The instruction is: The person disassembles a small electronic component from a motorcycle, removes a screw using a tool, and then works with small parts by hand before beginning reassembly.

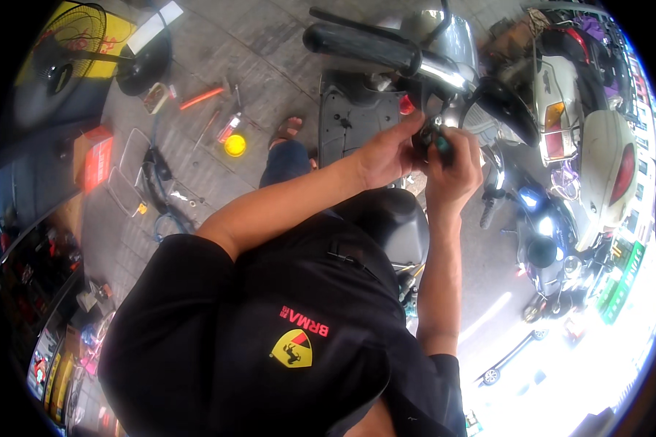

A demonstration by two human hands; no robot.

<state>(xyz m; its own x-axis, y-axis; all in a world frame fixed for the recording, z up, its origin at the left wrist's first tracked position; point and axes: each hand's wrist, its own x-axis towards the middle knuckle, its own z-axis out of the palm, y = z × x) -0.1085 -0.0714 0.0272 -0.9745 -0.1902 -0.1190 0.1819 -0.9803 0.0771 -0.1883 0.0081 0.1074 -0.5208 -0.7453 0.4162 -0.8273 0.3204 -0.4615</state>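
My left hand reaches to the scooter's steering column, just below the handlebar, its fingers closed around something dark that I cannot make out. My right hand is closed on a tool with a teal-and-black handle, held against small metal parts under the bar. A red part shows just above my left fingers. A black mirror sits to the upper right of my hands. The scooter's footboard lies behind them, and its black seat is beneath my arms.
Parked scooters line the right side. A fan stands at upper left. On the paving lie a yellow round container, an orange bar, a cable and an orange box. Shelving with clutter is at far left.
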